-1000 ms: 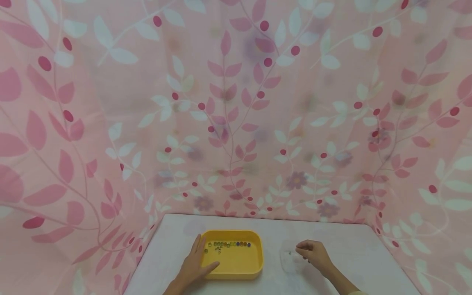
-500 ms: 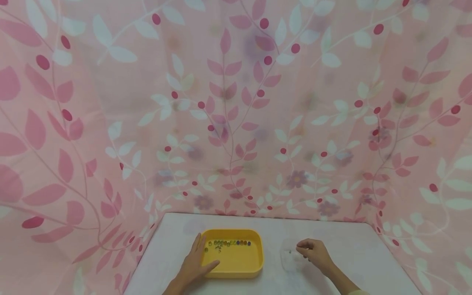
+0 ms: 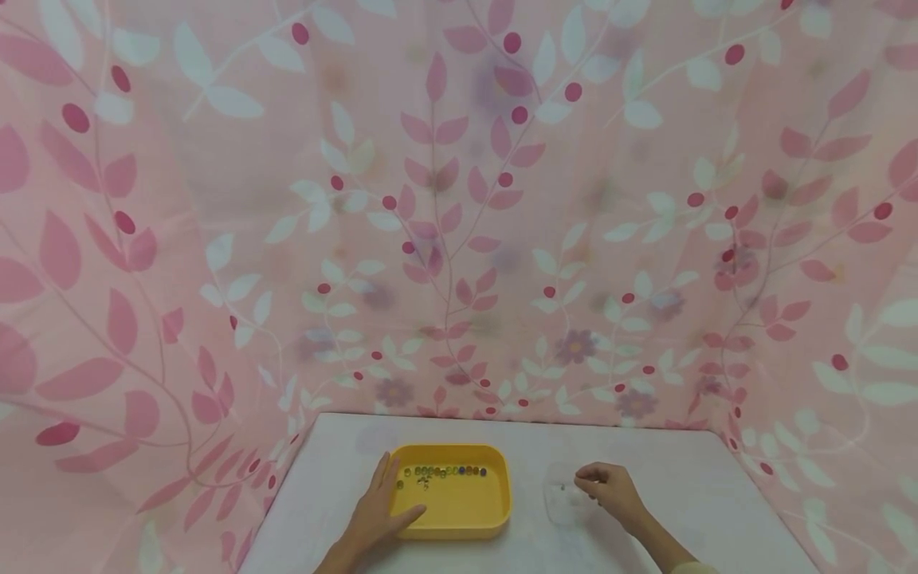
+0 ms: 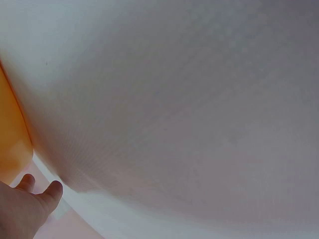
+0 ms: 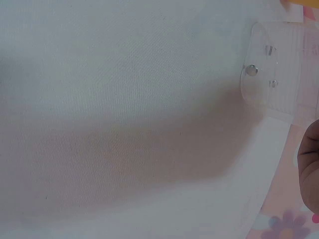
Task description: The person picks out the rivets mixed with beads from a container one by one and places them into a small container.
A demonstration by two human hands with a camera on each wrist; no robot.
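Pink leaf-print curtain round white worktop (image 3: pixel 667 518). Yellow tray (image 3: pixel 495 510), long axis left-right, row of small beads (image 3: pixel 445 472) along far wall. Left hand (image 3: pixel 378 514) flat, fingers straight on tray's left rim. Right hand (image 3: pixel 610 488) curled, fingertips pinched over clear box (image 3: pixel 562 504); whether it holds anything, cannot tell. Beads lie left of right-hand fingers, nearer left hand.

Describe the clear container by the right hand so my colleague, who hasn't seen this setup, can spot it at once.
On the white table, look just right of the yellow tray. The clear container lies there under the fingertips of the right hand. Unlike the opaque tray with its row of coloured beads, it is see-through and nearly blends into the tabletop.
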